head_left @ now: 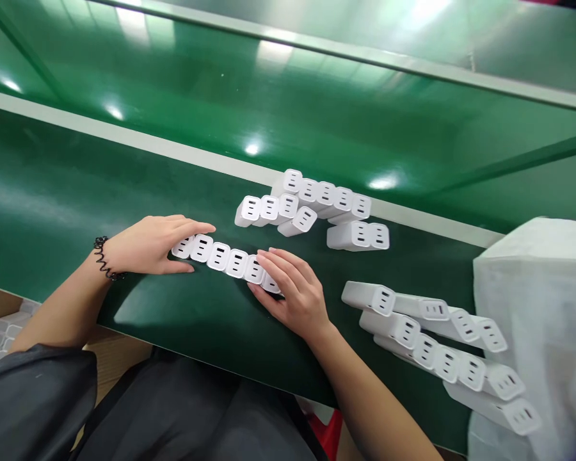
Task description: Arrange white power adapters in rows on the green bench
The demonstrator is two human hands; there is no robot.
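Observation:
A row of several white charger blocks (pixel 228 259) lies on the dark green bench (pixel 67 192), their port faces up. My left hand (pixel 151 244) lies over the row's left end, thumb under it and fingers stretched along its far side. My right hand (pixel 292 288) presses flat against the row's right end, fingers together and extended. Both hands squeeze the row from its two ends.
More white charger blocks (pixel 317 205) lie in loose rows behind, near a pale rail (pixel 125 137). A stack of chargers (pixel 441 346) leans at the right beside a white wrapped bundle (pixel 542 320). A glossy green conveyor (pixel 317 109) runs beyond. A tray of chargers (pixel 2 333) sits below left.

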